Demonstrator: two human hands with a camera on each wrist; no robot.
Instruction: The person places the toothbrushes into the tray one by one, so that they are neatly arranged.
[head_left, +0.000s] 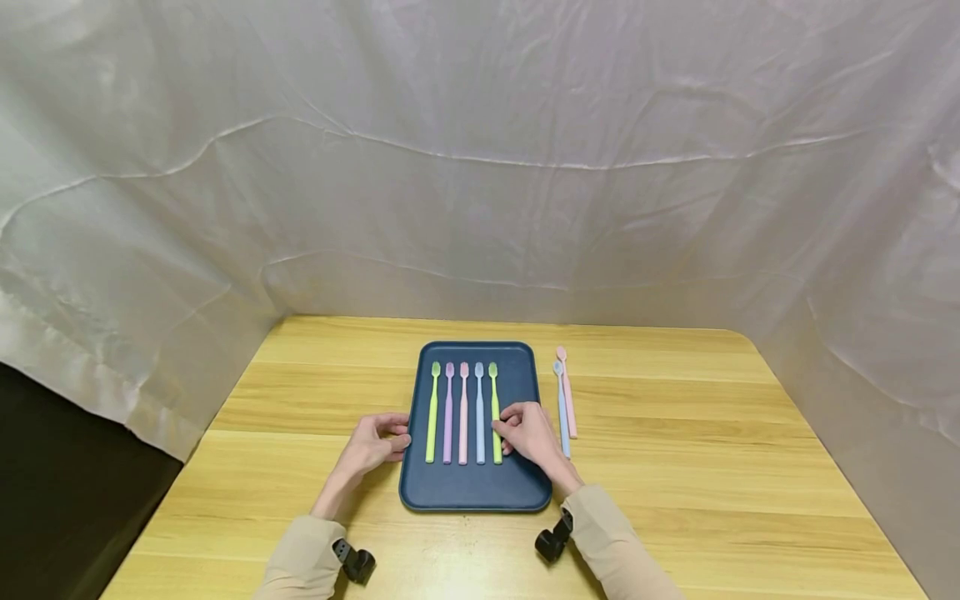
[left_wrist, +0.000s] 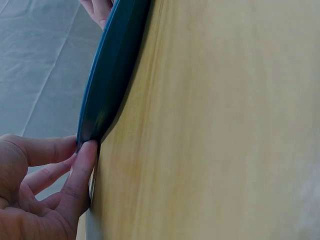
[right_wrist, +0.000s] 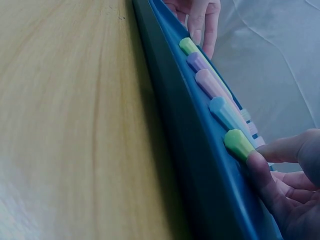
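Pale sheeting (head_left: 480, 208) hangs behind and along both sides of the wood-grain table (head_left: 712, 458). The left hand (head_left: 377, 442) pinches the left rim of the dark blue tray (head_left: 472, 492). Five parallel toothbrushes (head_left: 463, 417) lie in the tray; the right hand (head_left: 531, 432) pinches the rightmost, a green toothbrush (head_left: 494, 400). Right of the tray, a blue toothbrush (head_left: 563, 417) and a pink toothbrush (head_left: 569, 400) lie on the table.

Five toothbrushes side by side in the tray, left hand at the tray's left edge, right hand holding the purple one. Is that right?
Not quite: the right hand holds the green toothbrush at the row's right end, not the purple one; the head view shows it. The rest stands, including the left hand at the left edge of the tray.
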